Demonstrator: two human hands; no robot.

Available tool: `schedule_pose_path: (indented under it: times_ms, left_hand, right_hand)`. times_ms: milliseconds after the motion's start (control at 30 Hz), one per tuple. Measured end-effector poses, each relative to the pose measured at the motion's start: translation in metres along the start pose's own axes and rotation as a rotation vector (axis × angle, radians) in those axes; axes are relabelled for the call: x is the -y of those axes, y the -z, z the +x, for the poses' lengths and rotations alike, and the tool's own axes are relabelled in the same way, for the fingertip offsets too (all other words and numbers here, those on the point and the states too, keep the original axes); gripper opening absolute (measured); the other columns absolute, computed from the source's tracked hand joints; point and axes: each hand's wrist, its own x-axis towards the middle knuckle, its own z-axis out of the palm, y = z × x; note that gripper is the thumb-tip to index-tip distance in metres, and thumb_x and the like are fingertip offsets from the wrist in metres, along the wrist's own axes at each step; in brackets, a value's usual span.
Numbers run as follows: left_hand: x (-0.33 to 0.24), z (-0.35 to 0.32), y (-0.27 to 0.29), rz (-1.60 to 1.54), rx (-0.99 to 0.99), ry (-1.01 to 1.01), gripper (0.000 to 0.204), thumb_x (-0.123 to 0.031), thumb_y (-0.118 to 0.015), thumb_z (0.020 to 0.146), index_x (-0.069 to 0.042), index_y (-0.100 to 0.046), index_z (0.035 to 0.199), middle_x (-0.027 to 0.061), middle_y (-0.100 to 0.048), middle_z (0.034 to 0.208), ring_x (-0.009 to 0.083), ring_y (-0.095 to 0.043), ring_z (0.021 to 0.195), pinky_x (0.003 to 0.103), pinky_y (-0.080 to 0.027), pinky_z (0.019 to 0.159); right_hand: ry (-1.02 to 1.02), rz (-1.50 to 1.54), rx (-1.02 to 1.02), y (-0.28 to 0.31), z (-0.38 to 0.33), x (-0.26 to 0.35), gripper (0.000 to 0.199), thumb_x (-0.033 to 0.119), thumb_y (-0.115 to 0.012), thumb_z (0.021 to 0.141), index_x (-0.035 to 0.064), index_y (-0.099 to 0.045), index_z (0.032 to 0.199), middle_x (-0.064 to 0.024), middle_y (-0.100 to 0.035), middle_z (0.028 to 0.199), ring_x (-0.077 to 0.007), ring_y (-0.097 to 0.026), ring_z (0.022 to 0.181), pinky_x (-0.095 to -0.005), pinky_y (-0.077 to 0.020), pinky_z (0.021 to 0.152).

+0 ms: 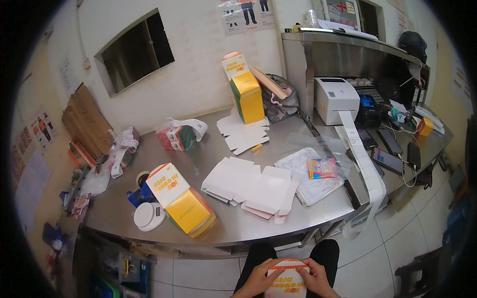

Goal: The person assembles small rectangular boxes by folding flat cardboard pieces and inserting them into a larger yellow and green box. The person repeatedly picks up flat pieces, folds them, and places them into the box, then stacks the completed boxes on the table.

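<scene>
Over my lap, a white carton (285,284) with an orange-trimmed top edge is held between both hands. My left hand (259,276) grips its left side and upper edge, thumb across the front. On the opposite side, my right hand (316,278) is closed round the other edge in the same way. The carton's lower part runs out of the picture. On the steel table stand two similar yellow and white cartons, a near one (191,208) and a far one (248,97). Flat white carton blanks (253,184) lie in stacks between them.
A white round scale (147,216) and a tape roll (142,179) sit left of the near carton. Red-green wrapped packs (176,138) lie farther back. At right are a clipboard (310,193), a label printer (336,101) with a long paper strip, and phones (390,161) with cables.
</scene>
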Motion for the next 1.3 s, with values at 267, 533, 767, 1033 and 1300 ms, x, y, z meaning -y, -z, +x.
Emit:
schedule_pose_path:
  times_ms: [267,533,767,1033,1300]
  left_hand:
    - [-0.033,0.004,0.024,0.316,-0.131,-0.216,0.059,-0.006,-0.06,0.088,-0.01,-0.029,0.139,0.0092,-0.065,0.083,0.0123,-0.061,0.074,0.023,-0.049,0.066]
    - [-0.021,-0.03,0.024,0.096,0.168,0.258,0.045,-0.014,-0.06,0.089,0.001,-0.045,0.128,0.0101,-0.064,0.107,0.0152,-0.06,0.097,0.029,-0.049,0.083]
    - [-0.03,-0.05,0.073,-0.231,-0.204,-0.079,0.044,-0.006,-0.065,0.082,-0.005,-0.054,0.124,0.0138,-0.062,0.114,0.0174,-0.056,0.107,0.032,-0.043,0.094]
    - [-0.062,-0.027,0.181,0.302,-0.798,-0.424,0.06,-0.012,-0.08,0.066,-0.006,-0.056,0.121,0.0102,-0.048,0.111,0.0212,-0.048,0.109,0.031,-0.041,0.09]
    - [0.005,0.048,0.279,0.028,-0.903,-0.25,0.046,-0.018,-0.076,0.074,0.003,-0.054,0.109,0.0132,-0.066,0.098,0.0162,-0.062,0.088,0.028,-0.047,0.076]
  right_hand:
    - [-0.072,0.235,0.068,-0.006,-0.001,0.014,0.021,0.008,-0.057,0.088,-0.0018,-0.059,0.107,-0.0071,-0.065,0.084,-0.0093,-0.057,0.075,-0.0222,-0.0456,0.061]
    - [-0.204,0.416,-0.06,-0.004,0.015,0.019,0.026,0.005,-0.065,0.085,-0.0051,-0.055,0.106,-0.0109,-0.064,0.102,-0.0152,-0.058,0.1,-0.0297,-0.049,0.082]
    - [0.162,0.503,0.569,-0.043,0.064,0.047,0.018,0.002,-0.07,0.076,-0.0007,-0.063,0.092,-0.0104,-0.06,0.104,-0.0153,-0.058,0.095,-0.0271,-0.0443,0.083]
    - [0.274,0.32,0.688,-0.157,0.191,0.145,0.019,0.015,-0.06,0.085,0.0003,-0.059,0.097,-0.0052,-0.055,0.101,-0.0139,-0.053,0.097,-0.0258,-0.0413,0.086]
    - [0.318,-0.377,0.413,-0.274,0.269,0.143,0.036,0.031,-0.059,0.086,0.0044,-0.056,0.11,-0.0179,-0.06,0.106,-0.0324,-0.055,0.104,-0.0429,-0.0424,0.084]
